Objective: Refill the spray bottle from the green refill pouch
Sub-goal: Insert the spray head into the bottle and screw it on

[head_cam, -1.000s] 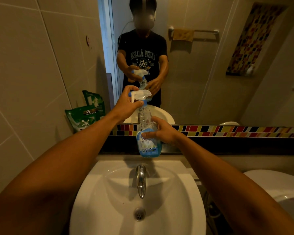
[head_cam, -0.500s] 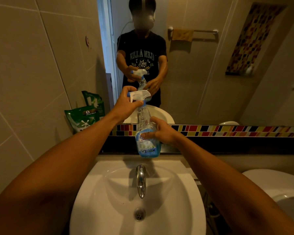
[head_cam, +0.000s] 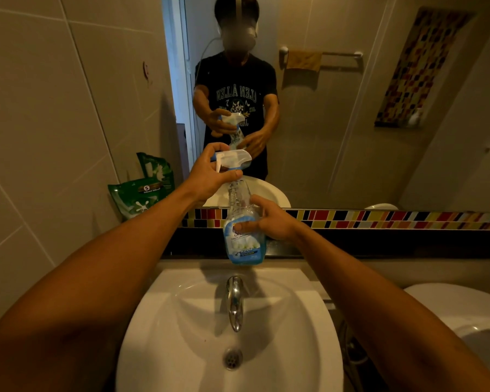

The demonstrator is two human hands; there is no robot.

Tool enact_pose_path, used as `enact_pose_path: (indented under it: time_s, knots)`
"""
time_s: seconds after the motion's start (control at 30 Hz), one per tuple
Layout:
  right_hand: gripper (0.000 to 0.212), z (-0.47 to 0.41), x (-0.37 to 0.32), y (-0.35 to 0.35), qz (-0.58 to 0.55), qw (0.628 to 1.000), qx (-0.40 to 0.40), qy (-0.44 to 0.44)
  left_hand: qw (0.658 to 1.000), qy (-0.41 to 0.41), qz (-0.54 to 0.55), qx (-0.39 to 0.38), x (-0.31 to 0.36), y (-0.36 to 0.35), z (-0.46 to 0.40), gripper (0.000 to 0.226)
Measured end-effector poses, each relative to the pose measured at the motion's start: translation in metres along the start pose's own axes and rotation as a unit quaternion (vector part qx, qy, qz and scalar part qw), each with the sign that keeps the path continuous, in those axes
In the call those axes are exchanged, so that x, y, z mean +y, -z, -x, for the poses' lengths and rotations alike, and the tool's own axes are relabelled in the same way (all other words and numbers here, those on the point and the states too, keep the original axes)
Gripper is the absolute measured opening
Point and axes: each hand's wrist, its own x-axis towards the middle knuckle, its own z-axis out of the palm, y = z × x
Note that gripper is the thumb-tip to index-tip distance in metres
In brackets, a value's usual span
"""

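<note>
A clear spray bottle [head_cam: 242, 244] with a blue label stands upright on the ledge behind the sink. My right hand [head_cam: 269, 219] grips its body from the right side. My left hand [head_cam: 210, 174] grips the white and blue trigger head [head_cam: 234, 159] on top of the bottle's neck. The green refill pouch [head_cam: 137, 198] leans against the tiled wall at the left end of the ledge, apart from both hands.
A white sink [head_cam: 181, 321] with a chrome tap [head_cam: 235, 301] lies directly below the bottle. A mirror [head_cam: 351, 123] above the mosaic tile strip [head_cam: 379, 219] reflects a person holding the bottle. A white toilet [head_cam: 464, 312] sits at the right.
My left hand has turned a little on the trigger head, which now sits slightly more tilted. The bottle and my right hand have stayed in place.
</note>
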Motion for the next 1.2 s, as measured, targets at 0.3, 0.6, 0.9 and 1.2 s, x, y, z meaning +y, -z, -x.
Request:
enact_pose_path:
  time_s: [0.3,0.6,0.9,1.2]
  knots:
    - [0.063,0.007,0.001,0.008,-0.06,0.997,-0.052,-0.015,0.996,0.009,0.047,-0.078,0.007,0.0,0.0,0.06]
    - [0.056,0.009,0.01,0.011,-0.068,0.998,-0.007,-0.01,0.998,0.003,0.029,-0.064,0.008,-0.011,0.005,0.093]
    - [0.059,0.012,0.033,0.021,-0.038,0.996,0.082,-0.01,0.993,0.108,0.023,-0.03,-0.04,-0.029,0.044,0.045]
    - [0.066,0.019,0.058,0.043,-0.019,0.994,0.104,-0.02,0.961,0.219,0.002,-0.17,-0.099,-0.075,0.066,0.064]
